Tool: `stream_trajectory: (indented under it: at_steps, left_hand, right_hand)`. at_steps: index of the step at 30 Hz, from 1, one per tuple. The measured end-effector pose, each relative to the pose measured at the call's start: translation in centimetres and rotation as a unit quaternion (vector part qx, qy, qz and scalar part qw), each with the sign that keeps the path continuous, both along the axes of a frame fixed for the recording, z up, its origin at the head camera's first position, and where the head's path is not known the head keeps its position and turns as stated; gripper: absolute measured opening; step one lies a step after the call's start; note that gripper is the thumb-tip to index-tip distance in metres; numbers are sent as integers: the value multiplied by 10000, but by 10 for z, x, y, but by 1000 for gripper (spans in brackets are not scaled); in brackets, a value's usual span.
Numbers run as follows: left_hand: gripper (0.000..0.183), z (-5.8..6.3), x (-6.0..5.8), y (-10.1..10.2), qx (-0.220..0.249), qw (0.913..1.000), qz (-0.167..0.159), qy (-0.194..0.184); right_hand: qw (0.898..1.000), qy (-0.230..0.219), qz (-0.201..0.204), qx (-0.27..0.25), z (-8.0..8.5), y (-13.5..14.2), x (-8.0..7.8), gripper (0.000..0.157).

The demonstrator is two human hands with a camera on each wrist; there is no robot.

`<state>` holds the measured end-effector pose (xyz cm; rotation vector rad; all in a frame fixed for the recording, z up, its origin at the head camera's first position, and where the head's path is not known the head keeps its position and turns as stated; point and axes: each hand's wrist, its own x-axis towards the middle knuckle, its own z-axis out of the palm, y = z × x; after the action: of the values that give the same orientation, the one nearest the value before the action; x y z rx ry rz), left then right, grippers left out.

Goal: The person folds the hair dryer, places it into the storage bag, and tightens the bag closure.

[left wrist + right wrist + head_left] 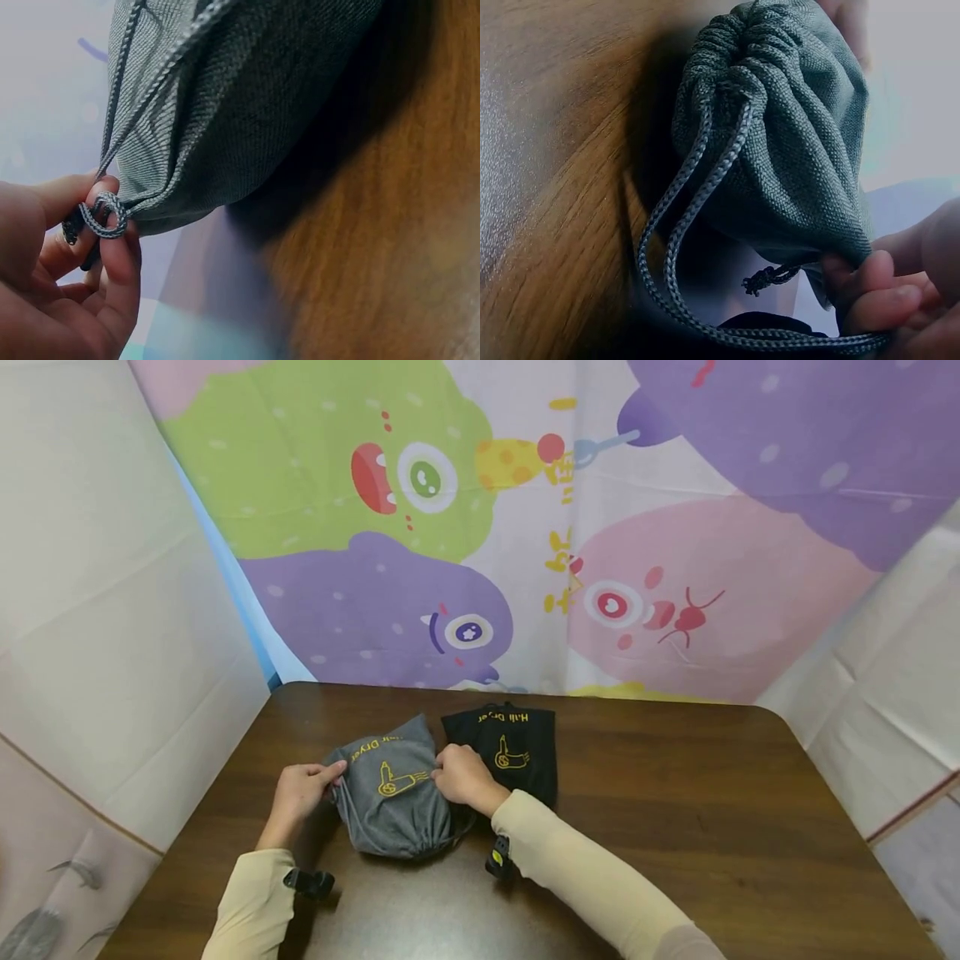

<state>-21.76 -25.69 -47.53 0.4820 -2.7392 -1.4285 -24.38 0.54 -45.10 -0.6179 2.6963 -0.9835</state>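
A plump grey drawstring bag (390, 818) with yellow "Hair Dryer" lettering and a dryer outline lies on the table, its mouth gathered toward me. At its left side my left hand (300, 789) pinches the grey cord (112, 217) close to its knotted end, as the left wrist view shows. My right hand (467, 775) is on the opposite side, fingers curled round the other cord loop (676, 281) near the bag's edge. Both cords run from the puckered mouth (735, 64). What is inside the bag is hidden.
Just right of the grey bag lies a black drawstring bag (538, 739) with the same yellow print, partly behind my right hand. Both sit on a dark brown wooden table (675, 793). A cartoon-printed curtain (525, 527) hangs along the far edge.
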Motion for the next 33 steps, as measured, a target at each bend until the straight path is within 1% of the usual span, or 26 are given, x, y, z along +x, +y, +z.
stream_trajectory:
  at_steps: [4, 6, 7, 10, 11, 14, 17, 20, 22, 24, 29, 33]
  left_hand:
    - [41, -2, 1, 1, 18, 9998, -177, -70]
    - [41, -2, 2, 2, 54, 9995, -292, -141]
    - [40, -2, 3, 2, 87, 9991, -378, -183]
    - [40, -2, 6, 3, 155, 9976, -588, -340]
    - [39, -2, 8, 3, 128, 9972, -631, -388]
    - [38, -1, 12, 1, -117, 9962, -721, -485]
    - [38, 0, 14, -1, -640, 9938, -752, -516]
    - [39, 2, 15, -3, -1137, 9889, -824, -482]
    - [40, 3, 15, -4, -1400, 9860, -808, -417]
    - [39, 4, 16, -4, -1549, 9846, -733, -344]
    - [36, 6, 20, -1, -1669, 9849, -461, -71]
    - [35, 5, 23, 1, -1750, 9839, -138, 338]
  right_hand:
    - [9998, 21, -80, 176, 0, -1, 2, 52]
    - [9995, 142, -94, 269, 1, 1, 3, 47]
    - [9993, 218, -84, 307, 2, 2, 4, 41]
    - [9983, 445, -9, 388, 5, 7, 7, 15]
    - [9981, 490, 32, 376, 7, 10, 7, 13]
    - [9975, 635, 136, 283, 10, 16, 8, 26]
    - [9967, 782, 185, 112, 12, 19, 6, 30]
    - [9959, 893, 163, -29, 13, 21, 4, 33]
    - [9958, 893, 130, -136, 14, 22, 3, 33]
    - [9955, 902, 131, -247, 16, 25, 2, 31]
    - [9939, 989, 150, -465, 19, 36, 2, 24]
    - [9932, 999, 54, -596, 21, 49, 2, 22]
